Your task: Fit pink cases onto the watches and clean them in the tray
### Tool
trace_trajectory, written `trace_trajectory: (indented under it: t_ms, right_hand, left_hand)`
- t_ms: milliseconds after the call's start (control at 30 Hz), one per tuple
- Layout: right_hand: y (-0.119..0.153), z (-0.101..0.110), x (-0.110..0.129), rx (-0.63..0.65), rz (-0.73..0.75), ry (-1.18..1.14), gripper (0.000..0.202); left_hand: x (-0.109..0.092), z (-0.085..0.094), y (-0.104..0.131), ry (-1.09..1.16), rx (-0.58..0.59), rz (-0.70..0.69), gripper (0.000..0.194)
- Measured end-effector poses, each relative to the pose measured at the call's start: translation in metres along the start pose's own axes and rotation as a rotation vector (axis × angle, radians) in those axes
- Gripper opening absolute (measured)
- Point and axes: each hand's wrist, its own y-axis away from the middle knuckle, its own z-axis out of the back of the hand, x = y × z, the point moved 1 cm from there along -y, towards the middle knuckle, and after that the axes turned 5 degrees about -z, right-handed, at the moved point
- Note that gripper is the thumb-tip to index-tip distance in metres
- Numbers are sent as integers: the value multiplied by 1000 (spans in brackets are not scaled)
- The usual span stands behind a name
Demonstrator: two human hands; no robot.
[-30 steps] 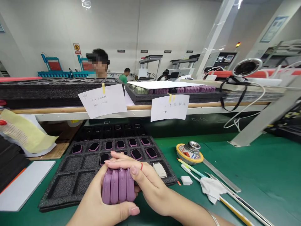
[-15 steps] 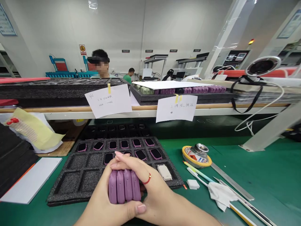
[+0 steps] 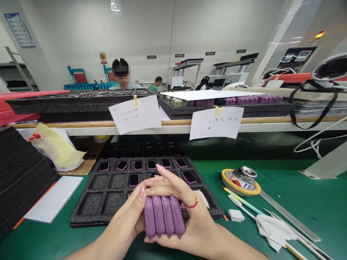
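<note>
Purple casings (image 3: 164,216), four in a row, sit at the lower centre of the frame, clasped between the left hand (image 3: 127,216) and the right hand (image 3: 200,225). Uneven pressure might let one slip out and knock the foam tray (image 3: 81,216). Green counter (image 3: 287,187) lies beneath; a pale wall (image 3: 146,29) and co-workers (image 3: 154,87) occupy the upper frame.
</note>
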Motion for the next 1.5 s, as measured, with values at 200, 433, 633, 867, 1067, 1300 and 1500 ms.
trace_trajectory:
  t_ms: [200,433,633,867,1067,1300,1500]
  right_hand:
    - [1,1,1,7,-1,105,114]
    - [4,0,-1,33,56,195,94]
    - [3,1,0,130,160,275,86]
    - [4,16,0,-104,-284,-162,57]
    - [0,6,-8,246,-716,-685,87]
    - [8,-8,-2,145,-664,-564,127]
    - [7,-3,3,-28,-279,-184,124]
  left_hand:
    - [2,0,1,-30,12,-19,65]
    - [8,0,-8,-204,149,-194,63]
    - [5,-2,-11,-410,-14,-224,46]
    - [0,2,-4,-800,12,-457,39]
    - [2,3,-8,-879,59,-672,29]
    - [13,7,-5,-780,141,-752,33]
    - [14,6,1,-473,7,-446,121]
